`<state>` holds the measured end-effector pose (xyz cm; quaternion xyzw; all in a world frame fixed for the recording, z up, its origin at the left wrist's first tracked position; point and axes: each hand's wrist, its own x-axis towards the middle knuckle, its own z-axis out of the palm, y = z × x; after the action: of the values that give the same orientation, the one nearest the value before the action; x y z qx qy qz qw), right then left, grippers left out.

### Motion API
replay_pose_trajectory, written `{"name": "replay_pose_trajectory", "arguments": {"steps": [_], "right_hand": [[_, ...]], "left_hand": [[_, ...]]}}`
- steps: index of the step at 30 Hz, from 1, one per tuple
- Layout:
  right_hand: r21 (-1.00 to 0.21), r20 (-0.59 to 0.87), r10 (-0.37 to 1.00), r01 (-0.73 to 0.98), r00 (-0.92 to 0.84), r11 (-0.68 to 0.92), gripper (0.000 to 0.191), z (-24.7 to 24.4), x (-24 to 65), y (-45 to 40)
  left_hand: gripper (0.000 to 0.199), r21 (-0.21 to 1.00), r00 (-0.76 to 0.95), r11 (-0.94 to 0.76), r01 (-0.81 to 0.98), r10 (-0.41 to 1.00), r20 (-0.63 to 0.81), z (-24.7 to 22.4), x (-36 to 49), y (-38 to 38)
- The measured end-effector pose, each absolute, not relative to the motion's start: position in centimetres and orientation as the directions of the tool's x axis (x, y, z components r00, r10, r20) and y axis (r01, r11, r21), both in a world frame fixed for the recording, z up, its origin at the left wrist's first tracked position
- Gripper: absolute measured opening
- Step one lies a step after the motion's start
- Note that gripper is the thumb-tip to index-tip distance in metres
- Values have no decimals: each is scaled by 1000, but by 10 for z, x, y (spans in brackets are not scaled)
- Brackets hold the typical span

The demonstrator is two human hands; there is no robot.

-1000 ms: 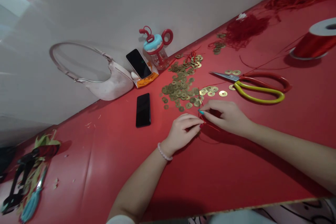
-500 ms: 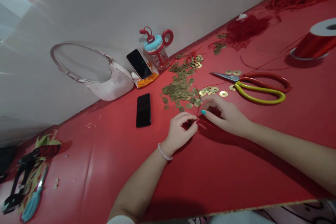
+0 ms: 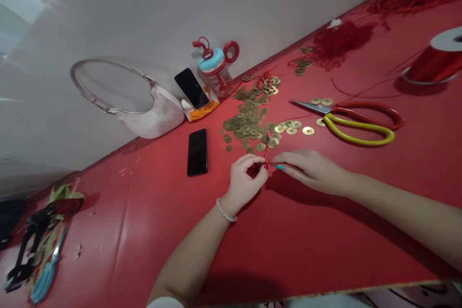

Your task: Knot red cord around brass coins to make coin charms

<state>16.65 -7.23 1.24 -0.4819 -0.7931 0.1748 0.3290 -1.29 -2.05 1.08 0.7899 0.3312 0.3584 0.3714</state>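
Note:
My left hand (image 3: pixel 245 175), with a beaded bracelet at the wrist, pinches a thin red cord (image 3: pixel 266 154) between thumb and forefinger. A small red knot or bead shows at those fingertips; which of the two I cannot tell. My right hand (image 3: pixel 310 171), its thumbnail painted turquoise, closes thumb and forefinger on the cord just to the right of the knot. Both hands are above the red table, close together. Just beyond them lies a heap of brass-coloured coins with square holes (image 3: pixel 249 120). A single coin (image 3: pixel 308 131) lies apart, beyond my right hand.
Scissors with red and yellow handles (image 3: pixel 357 122) lie beyond my right forearm. A red cord spool (image 3: pixel 431 65) stands far right, near tangled red cord (image 3: pixel 339 41). A black phone (image 3: pixel 197 152), a pale handbag (image 3: pixel 151 113) and a drinking cup (image 3: pixel 220 74) are to the left and back.
My right hand has come down and closed on the cord, its thumb and forefinger drawing together. My left hand has shifted slightly left, still pinching.

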Motion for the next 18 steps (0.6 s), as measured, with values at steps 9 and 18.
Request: {"name": "replay_pose_trajectory", "arguments": {"steps": [9,18], "right_hand": [[-654,334,910,634,-246,412,20,9,165,-70],[-537,280,897,719,-341,441,20,5,164,-71]], "left_hand": [[12,815,529,-514,266,785,323,11,-12,-21],[12,731,548,-594,337,755,361,11,-14,-19]]}}
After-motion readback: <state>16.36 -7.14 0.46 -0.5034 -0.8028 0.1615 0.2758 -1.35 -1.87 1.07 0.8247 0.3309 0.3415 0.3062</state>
